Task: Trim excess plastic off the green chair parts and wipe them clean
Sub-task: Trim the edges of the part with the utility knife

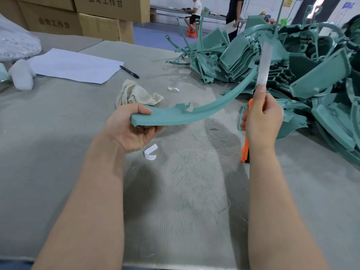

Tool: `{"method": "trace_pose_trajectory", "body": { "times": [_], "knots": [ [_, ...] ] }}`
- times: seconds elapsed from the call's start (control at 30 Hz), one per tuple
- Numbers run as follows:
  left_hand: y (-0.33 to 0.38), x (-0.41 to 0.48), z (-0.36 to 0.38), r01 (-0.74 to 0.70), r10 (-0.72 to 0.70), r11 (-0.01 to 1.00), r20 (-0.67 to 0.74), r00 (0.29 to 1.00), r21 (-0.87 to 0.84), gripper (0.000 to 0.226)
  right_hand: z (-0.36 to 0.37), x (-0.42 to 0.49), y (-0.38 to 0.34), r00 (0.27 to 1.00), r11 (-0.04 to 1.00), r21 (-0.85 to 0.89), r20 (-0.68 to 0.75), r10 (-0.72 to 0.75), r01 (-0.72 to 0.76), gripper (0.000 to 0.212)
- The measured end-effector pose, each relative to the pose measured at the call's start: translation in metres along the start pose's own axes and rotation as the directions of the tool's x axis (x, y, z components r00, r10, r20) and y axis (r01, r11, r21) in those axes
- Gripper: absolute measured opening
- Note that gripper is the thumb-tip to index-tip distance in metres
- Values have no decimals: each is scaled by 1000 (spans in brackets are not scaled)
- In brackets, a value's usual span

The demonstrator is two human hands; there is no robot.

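The rag (pixel 136 93) lies on the desk (pixel 58 133) just beyond my left hand (pixel 128 131). That hand's fingers are curled round the near end of the curved green part (pixel 202 114), which arcs up toward the pile of green parts (pixel 315 75). My right hand (pixel 262 121) is wrapped round the orange knife (pixel 244 152), and its thumb pins a pale strip (pixel 264 63) standing upward. I judge this is the trimming step, with the wiping not yet begun. Next I'd shed the strip and set the knife to the part's edge, cutting away from my left fingers.
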State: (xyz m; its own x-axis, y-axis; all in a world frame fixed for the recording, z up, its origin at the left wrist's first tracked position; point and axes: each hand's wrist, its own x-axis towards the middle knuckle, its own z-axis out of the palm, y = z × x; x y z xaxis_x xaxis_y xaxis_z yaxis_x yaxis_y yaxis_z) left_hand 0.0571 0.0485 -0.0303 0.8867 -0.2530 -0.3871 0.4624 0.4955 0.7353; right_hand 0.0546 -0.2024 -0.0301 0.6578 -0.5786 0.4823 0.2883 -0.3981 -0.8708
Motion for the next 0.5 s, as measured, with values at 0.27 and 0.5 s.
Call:
{"method": "trace_pose_trajectory", "body": {
  "times": [0.27,0.5],
  "knots": [
    [-1,4,-3,-1,0,1000,-28,1000,-18,14,-1,0,0,995,996,80,94,34,-41,48],
    [-2,3,-2,-13,12,1000,-35,999,-28,13,-2,-3,-3,991,997,74,129,26,-36,47]
  ]
}}
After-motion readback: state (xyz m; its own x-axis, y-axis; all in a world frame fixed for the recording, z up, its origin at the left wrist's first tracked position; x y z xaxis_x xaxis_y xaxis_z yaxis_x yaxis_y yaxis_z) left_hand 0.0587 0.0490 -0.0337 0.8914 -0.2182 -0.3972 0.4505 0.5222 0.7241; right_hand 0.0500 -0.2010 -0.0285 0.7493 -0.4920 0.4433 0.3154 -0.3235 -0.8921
